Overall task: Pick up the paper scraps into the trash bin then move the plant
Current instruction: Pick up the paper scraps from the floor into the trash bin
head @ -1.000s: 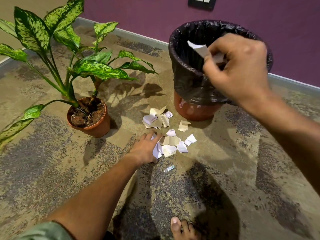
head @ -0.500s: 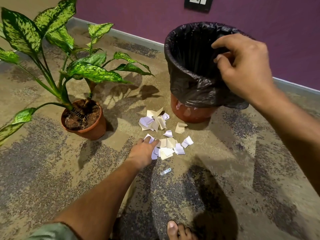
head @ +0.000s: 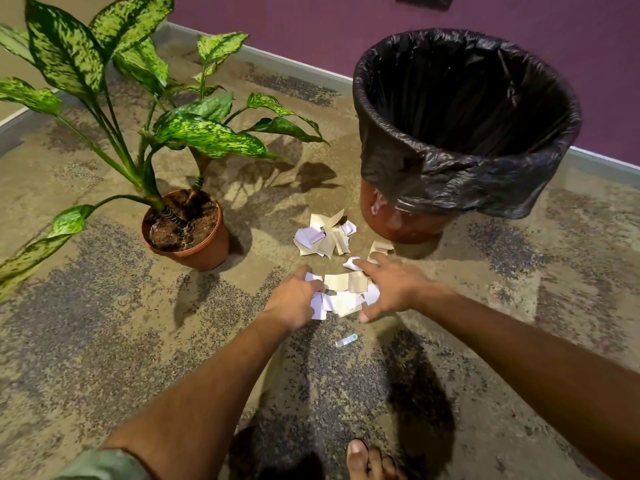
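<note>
both hands close in on the near cluster of paper scraps on the mottled floor, the left hand at the cluster's nine o'clock and the right hand at its three o'clock, so the loose pile sits between the two palms. the cluster's long axis runs roughly nine to three, straight across the gap. the left fingers curl inward against the scraps on that edge, apparently gathering them; whether any piece is actually pinched cannot be told. the right fingers are spread and fairly straight, tips reaching toward twelve o'clock, thumb low near the pile's five o'clock corner. a second heap of scraps lies untouched at twelve o'clock from the hands, and a lone piece sits just beside the trash bin. the bin, lined with a black bag, stands at about one o'clock, nearer the right hand. the potted plant stands at ten o'clock, not yet moved. both forearms stretch forward and low. a small clear strip lies at six o'clock.
</note>
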`<state>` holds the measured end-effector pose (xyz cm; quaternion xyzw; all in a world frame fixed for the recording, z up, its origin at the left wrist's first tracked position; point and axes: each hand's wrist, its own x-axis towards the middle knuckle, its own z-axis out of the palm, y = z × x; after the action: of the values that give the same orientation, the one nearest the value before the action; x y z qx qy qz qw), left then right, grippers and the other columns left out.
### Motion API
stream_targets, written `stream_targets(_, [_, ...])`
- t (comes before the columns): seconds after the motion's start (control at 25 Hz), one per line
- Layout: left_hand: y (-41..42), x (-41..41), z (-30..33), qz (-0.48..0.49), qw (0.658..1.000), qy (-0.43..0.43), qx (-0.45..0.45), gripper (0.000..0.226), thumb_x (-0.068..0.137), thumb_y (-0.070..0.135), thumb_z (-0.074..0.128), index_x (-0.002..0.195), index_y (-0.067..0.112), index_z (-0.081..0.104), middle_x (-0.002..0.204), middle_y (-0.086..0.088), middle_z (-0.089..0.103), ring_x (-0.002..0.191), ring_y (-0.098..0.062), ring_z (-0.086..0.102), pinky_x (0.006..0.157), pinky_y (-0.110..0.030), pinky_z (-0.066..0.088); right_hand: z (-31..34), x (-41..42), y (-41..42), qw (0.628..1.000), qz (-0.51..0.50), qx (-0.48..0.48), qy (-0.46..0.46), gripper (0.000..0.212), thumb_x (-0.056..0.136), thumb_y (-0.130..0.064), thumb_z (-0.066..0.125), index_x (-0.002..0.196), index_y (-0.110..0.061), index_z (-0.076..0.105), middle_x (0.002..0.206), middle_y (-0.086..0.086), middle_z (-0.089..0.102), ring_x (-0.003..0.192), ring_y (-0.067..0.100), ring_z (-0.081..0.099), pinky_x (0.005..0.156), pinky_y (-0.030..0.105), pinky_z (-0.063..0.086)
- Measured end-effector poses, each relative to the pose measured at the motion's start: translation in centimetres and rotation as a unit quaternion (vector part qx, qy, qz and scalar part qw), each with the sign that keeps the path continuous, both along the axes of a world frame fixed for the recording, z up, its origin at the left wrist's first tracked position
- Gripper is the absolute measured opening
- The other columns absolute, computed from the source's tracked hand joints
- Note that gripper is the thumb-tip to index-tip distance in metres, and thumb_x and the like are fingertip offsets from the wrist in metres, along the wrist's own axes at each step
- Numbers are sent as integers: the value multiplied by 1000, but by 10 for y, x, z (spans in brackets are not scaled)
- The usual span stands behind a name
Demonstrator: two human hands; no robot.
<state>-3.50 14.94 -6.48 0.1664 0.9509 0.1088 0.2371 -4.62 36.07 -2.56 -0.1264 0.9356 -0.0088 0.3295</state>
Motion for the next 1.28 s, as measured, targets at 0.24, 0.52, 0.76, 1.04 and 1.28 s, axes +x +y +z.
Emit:
stream_targets(0.24, [-2, 4, 1, -12, 1000, -16, 2, 28, 85, 6, 64, 109, 19, 59, 133, -2, 45, 118, -23, 47, 91, -31, 43, -35, 9, -23, 993, 85, 47, 60, 92, 75, -62, 67, 149, -36, 18, 149, 9, 28, 130, 32, 39, 95, 43, 47])
stream_targets(0.52, [-5, 3, 6, 21, 997, -41, 54, 22, 80, -7, 57, 83, 14, 62, 98, -5, 63, 90, -22, 59, 69, -23, 40, -20, 17, -27, 993, 83, -22, 81, 55, 82, -37, 62, 134, -31, 46, 124, 5, 45, 101, 28, 60, 82, 36, 51])
stream_targets(0.76, [-11, 0, 12, 94, 989, -50, 103, 34, 78, -10, 56, 73, 24, 54, 79, 3, 58, 72, -13, 53, 56, -19, 36, -11, 23, -7, 990, -15, -79, 116, 55, 80, -41, 65, 132, -32, 51, 119, -3, 52, 107, 21, 58, 82, 31, 47])
stream_targets(1.04, [-9, 5, 24, 94, 987, -42, 123, 35, 81, -11, 54, 101, 17, 63, 78, 6, 55, 70, -9, 51, 53, -13, 35, 53, 12, -2, 937, -98, -228, 246, 50, 75, -43, 74, 121, -30, 61, 110, -8, 60, 103, 16, 57, 85, 33, 44])
stream_targets(1.28, [8, 4, 37, 86, 986, 0, 145, 32, 84, -5, 59, 105, 19, 64, 85, 2, 60, 79, -16, 57, 64, -23, 45, 151, -2, -6, 814, -157, -392, 399, 41, 70, -36, 78, 108, -27, 67, 92, -5, 60, 76, 12, 56, 73, 35, 50])
